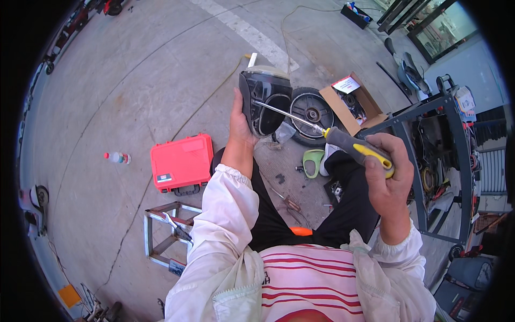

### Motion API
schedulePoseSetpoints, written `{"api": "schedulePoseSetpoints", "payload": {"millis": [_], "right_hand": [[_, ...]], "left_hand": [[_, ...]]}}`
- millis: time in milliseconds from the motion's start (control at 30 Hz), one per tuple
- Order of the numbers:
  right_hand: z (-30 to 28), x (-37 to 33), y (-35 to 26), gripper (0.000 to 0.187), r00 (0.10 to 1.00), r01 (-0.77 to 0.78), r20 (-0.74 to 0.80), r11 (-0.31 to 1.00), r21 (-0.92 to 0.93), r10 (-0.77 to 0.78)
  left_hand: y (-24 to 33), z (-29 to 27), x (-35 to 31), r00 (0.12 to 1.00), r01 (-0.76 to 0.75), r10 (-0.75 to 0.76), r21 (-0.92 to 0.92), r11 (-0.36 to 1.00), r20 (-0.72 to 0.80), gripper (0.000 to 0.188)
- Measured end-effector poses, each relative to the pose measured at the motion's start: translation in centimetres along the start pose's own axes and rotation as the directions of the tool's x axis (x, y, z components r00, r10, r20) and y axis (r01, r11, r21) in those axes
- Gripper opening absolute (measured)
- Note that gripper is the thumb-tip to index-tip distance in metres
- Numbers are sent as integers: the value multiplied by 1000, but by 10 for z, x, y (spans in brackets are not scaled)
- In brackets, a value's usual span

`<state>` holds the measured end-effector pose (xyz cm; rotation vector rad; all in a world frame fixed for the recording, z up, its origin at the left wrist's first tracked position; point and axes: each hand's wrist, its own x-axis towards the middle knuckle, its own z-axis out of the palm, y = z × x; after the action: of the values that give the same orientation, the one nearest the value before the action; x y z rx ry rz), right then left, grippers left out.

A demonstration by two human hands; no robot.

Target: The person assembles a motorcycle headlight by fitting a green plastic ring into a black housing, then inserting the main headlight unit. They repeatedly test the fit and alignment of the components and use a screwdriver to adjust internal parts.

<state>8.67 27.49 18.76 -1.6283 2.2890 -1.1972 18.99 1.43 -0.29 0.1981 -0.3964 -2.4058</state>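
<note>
Underfoot, a wide grey concrete floor [123,96], cracked and crossed by a pale painted stripe. At right, a dark metal frame rack [445,161] crowded with cables and parts. Left of the knees, a red hard case [181,162], lid down, flat on the floor; below it a small square steel frame [161,233] with pliers resting across it. Ahead, a black wheel [311,114] lying flat, an open cardboard box [354,104] of parts just beside it. Farther left, well apart, a small plastic bottle [117,157] on its side.

Raised above the lap, a black housing with a pale cover [265,99], cavity turned toward the face. Left hand [240,121] closed along its left edge, grip snug on the shell. Right hand [389,166] wrapped fully round the grey-and-yellow handle of a long screwdriver [343,145], grip tight, shaft angled up-left with the tip inside the cavity. Whether the tip sits in a screw head: cannot tell.

Likely trouble from here: a slipped tip, brought on by the long shaft and a one-handed hold in mid-air, gouging the plastic or jabbing toward the left palm. Also a freed screw dropping onto the cluttered floor between the legs, hard to find among the small bits there.
</note>
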Motion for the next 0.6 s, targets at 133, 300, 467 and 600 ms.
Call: {"api": "schedulePoseSetpoints", "payload": {"millis": [133, 300, 467, 600], "right_hand": [[4, 6, 2, 41, 946, 294, -110, 951, -92, -303], [0, 0, 4, 45, 996, 60, -70, 998, 2, -59], [-2, 4, 10, 46, 962, 260, -62, 961, -92, -266], [4, 2, 9, 47, 967, 236, -114, 971, 49, -229]], "left_hand": [[-1, 6, -1, 1000, -10, 10, 17, 1000, -3, 64], [-3, 1, 2, 1000, 14, -14, 4, 1000, 1, 63], [-5, 1, 3, 1000, 20, -20, 15, 1000, -7, 63], [-7, 0, 4, 1000, 30, -30, 24, 999, -11, 63]]}}
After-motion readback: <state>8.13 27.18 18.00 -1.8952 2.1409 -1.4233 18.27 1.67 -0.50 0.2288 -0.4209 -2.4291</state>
